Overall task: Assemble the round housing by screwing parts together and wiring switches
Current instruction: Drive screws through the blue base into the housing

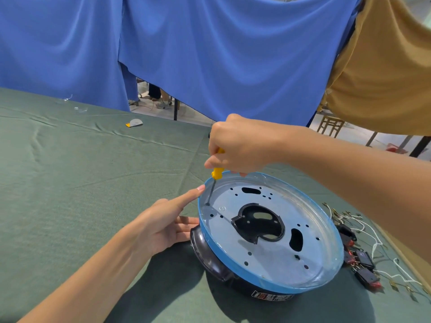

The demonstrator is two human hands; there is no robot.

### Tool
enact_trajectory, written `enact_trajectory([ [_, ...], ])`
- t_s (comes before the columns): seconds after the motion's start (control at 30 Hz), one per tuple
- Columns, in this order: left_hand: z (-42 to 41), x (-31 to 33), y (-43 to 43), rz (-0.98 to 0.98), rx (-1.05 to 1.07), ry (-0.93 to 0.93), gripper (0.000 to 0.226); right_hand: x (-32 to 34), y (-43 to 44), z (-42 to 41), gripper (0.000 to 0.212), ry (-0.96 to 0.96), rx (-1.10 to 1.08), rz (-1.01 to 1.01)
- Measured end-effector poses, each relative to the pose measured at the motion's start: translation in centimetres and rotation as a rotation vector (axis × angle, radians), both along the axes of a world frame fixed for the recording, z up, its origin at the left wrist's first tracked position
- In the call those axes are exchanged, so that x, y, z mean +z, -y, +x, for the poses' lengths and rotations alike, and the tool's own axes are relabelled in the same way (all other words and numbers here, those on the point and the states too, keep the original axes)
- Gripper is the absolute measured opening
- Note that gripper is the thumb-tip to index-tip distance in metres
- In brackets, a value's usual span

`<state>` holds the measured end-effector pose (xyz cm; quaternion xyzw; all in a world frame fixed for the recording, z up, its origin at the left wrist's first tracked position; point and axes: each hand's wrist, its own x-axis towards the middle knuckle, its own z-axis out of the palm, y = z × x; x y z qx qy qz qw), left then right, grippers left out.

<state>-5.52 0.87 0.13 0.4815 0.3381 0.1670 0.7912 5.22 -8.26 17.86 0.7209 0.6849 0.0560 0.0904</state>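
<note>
The round housing [331, 231], black underneath with a blue rim and a silver perforated plate inside, lies on the green table cloth at centre right. My right hand [240, 145] grips a yellow-handled screwdriver [217, 172] held almost upright; its tip stands on a dark screw [207, 203] at the plate's left edge. My left hand [168, 220] rests against the housing's left side, fingers straight, the index fingertip touching the blue rim. Black rocker switches with red tops [363, 259] and white wires [375, 243] lie just right of the housing.
The green cloth-covered table [81, 183] stretches left and back, with a small white and yellow scrap [134, 123] and clear plastic bits [80, 109] near its far edge. Blue and tan curtains hang behind. A wooden chair [330, 125] stands past the table.
</note>
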Motion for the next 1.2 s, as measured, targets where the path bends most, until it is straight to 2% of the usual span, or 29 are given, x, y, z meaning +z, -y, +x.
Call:
enact_trajectory([
  [0.07, 0.0, 0.0, 0.0, 0.005, 0.003, -0.013, 0.109, -0.4, -0.4, 0.1, 0.043, -0.003, -0.029, 0.033],
  [0.23, 0.0, -0.1, -0.2, 0.015, -0.004, -0.025, 0.110, -0.9, -1.5, 0.0, 0.038, -0.084, -0.198, 0.005],
  [0.4, 0.0, -0.1, -0.1, 0.019, -0.008, -0.024, 0.110, 0.2, -1.7, -0.3, 0.051, -0.162, -0.294, -0.095],
  [0.43, -0.1, -0.1, -0.1, 0.014, -0.008, -0.021, 0.111, 0.6, -1.5, -0.4, 0.050, -0.156, -0.293, -0.138],
  [0.57, -0.2, -0.1, 0.0, 0.017, -0.005, -0.019, 0.116, 1.6, -0.3, -0.8, 0.027, -0.044, -0.210, -0.233],
  [0.73, -0.2, 0.1, 0.2, 0.004, -0.001, -0.018, 0.120, 0.8, -0.3, -0.7, 0.030, 0.138, -0.109, -0.164],
  [0.9, -0.1, 0.2, 0.3, 0.023, 0.006, -0.041, 0.123, -0.1, -1.1, -0.3, 0.034, 0.125, -0.124, -0.185],
  [1.0, -0.1, 0.3, 0.4, 0.011, 0.008, -0.026, 0.119, 0.4, -0.9, -0.5, 0.043, 0.083, -0.177, -0.226],
  [1.1, -0.2, 0.4, 0.5, 0.004, 0.004, -0.015, 0.116, 1.0, -0.3, -0.7, 0.029, 0.085, -0.183, -0.281],
  [1.2, -0.2, 0.4, 0.5, 0.002, 0.002, -0.013, 0.115, 0.9, -0.1, -0.9, 0.022, 0.188, -0.101, -0.213],
])
